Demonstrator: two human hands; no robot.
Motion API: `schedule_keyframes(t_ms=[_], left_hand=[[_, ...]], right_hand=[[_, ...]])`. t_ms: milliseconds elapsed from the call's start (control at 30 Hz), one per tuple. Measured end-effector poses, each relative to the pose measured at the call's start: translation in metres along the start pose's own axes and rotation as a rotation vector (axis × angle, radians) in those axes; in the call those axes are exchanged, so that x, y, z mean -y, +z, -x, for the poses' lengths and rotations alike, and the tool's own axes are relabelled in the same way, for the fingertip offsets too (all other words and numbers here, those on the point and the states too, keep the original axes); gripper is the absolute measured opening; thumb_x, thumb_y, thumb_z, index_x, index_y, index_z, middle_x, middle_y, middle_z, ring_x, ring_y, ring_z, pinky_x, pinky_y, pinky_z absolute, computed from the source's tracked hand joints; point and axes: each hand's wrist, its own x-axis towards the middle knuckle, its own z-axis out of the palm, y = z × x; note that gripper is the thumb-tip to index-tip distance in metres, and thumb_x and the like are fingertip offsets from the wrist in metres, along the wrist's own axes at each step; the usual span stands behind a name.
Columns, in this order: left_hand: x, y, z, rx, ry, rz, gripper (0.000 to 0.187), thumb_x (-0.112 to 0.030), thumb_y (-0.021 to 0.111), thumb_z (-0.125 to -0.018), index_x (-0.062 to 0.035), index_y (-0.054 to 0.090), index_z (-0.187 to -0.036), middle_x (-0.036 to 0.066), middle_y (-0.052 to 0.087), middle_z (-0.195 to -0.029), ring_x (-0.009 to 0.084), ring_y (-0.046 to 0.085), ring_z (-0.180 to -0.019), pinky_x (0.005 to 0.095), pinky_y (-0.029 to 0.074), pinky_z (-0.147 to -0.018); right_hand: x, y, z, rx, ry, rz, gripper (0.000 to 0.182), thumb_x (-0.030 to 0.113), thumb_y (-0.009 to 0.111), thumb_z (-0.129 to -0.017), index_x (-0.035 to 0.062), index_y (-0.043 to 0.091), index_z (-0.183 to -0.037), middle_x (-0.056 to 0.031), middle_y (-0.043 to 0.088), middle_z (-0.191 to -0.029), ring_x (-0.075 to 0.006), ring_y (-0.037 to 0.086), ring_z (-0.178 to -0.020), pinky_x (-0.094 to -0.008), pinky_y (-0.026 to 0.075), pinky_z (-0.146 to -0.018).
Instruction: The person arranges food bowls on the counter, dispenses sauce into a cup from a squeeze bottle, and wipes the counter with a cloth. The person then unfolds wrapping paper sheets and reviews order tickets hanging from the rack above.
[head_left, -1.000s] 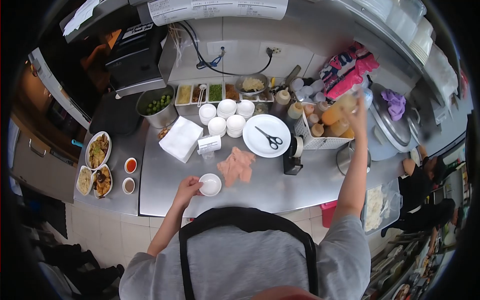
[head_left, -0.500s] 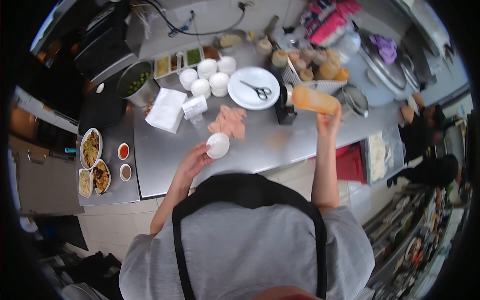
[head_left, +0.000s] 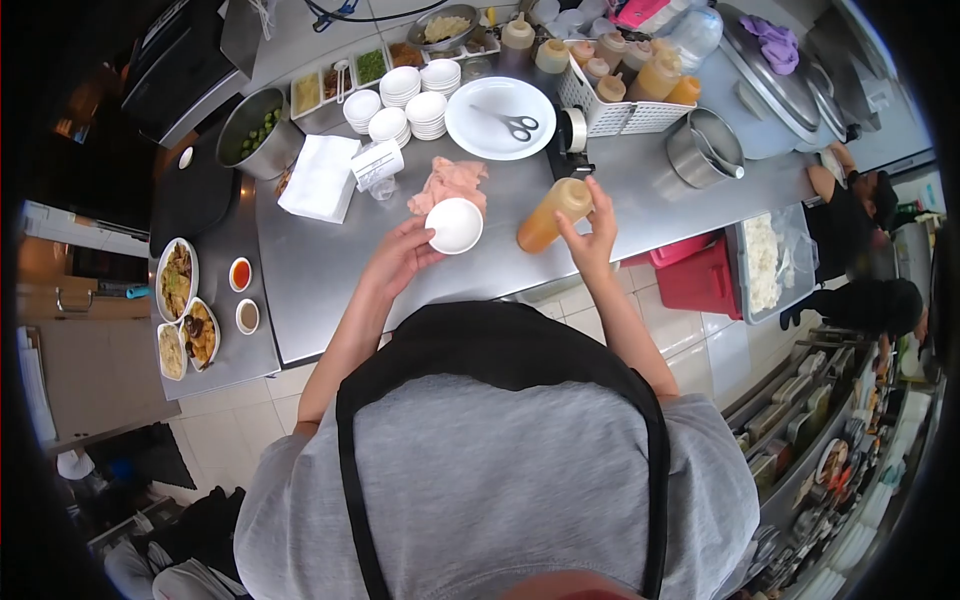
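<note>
My left hand (head_left: 402,262) pinches the rim of a small white sauce dish (head_left: 454,226), which looks bare inside. The dish is over the counter, just in front of a crumpled pink cloth (head_left: 447,185). To its right, my right hand (head_left: 594,226) has thumb and fingers around the upper end of a squeeze bottle (head_left: 543,227) of orange-brown sauce. The bottle leans in this view, its base toward the dish. Behind them lies a white oval plate (head_left: 470,140) with scissors (head_left: 515,124) on it.
Stacks of white dishes (head_left: 388,127) stand behind the cloth, beside white napkins (head_left: 320,180). A white basket (head_left: 620,118) of squeeze bottles and a metal pot (head_left: 704,150) are at back right. Filled dishes (head_left: 178,280) sit at left. Another person (head_left: 845,200) is at far right.
My right hand has brought the squeeze bottle left and down, from near the basket to beside the dish. The dish stays in my left hand. The camera view has shifted slightly.
</note>
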Motion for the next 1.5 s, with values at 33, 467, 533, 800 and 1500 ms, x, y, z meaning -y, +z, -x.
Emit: schedule_keyframes(t_ms=[33,467,533,800,1500], left_hand=[[-0.002,0.003,0.001,-0.007,0.0,0.005,0.035,-0.012,0.054,-0.083,0.0008,0.045,-0.115,0.011,0.056,-0.103,0.0172,0.058,-0.091,0.0292,0.05,-0.079],[-0.023,0.004,0.005,-0.051,0.12,-0.028,0.039,-0.014,0.061,-0.08,0.0046,0.048,-0.113,0.012,0.058,-0.102,0.018,0.06,-0.086,0.0295,0.05,-0.077],[-0.025,0.004,0.006,-0.077,0.138,-0.051,0.04,-0.014,0.061,-0.08,0.0053,0.048,-0.113,0.012,0.058,-0.102,0.0181,0.06,-0.085,0.0297,0.051,-0.075],[-0.017,-0.001,-0.001,-0.047,0.115,-0.071,0.037,-0.014,0.061,-0.08,0.0055,0.05,-0.11,0.012,0.059,-0.099,0.0176,0.061,-0.083,0.028,0.05,-0.075],[-0.018,0.006,-0.005,0.025,0.076,-0.028,0.038,-0.013,0.058,-0.082,0.005,0.048,-0.113,0.012,0.058,-0.1,0.0185,0.061,-0.086,0.0287,0.05,-0.079]], right_hand=[[0.001,0.007,0.005,-0.049,0.132,-0.135,0.076,0.008,0.073,-0.066,0.0028,0.032,-0.129,-0.0145,0.045,-0.12,-0.0248,0.05,-0.106,-0.0333,0.045,-0.085],[0.049,0.027,-0.053,0.521,-0.287,0.386,0.063,0.003,0.068,-0.056,0.009,0.05,-0.116,-0.0099,0.054,-0.102,-0.0279,0.052,-0.094,-0.0354,0.04,-0.081],[0.052,0.027,-0.065,0.572,-0.364,0.476,0.065,0.0,0.063,-0.053,0.0098,0.05,-0.116,-0.0084,0.055,-0.095,-0.0267,0.052,-0.087,-0.0349,0.041,-0.075],[0.061,0.029,-0.089,0.632,-0.703,0.68,0.026,0.002,0.055,-0.062,0.0047,0.057,-0.088,-0.0078,0.054,-0.088,-0.0249,0.052,-0.086,-0.0354,0.04,-0.079],[0.077,0.014,-0.099,0.685,-0.597,0.695,0.055,-0.005,0.061,-0.054,0.0125,0.059,-0.106,-0.0049,0.061,-0.091,-0.0233,0.056,-0.084,-0.0339,0.044,-0.075]])
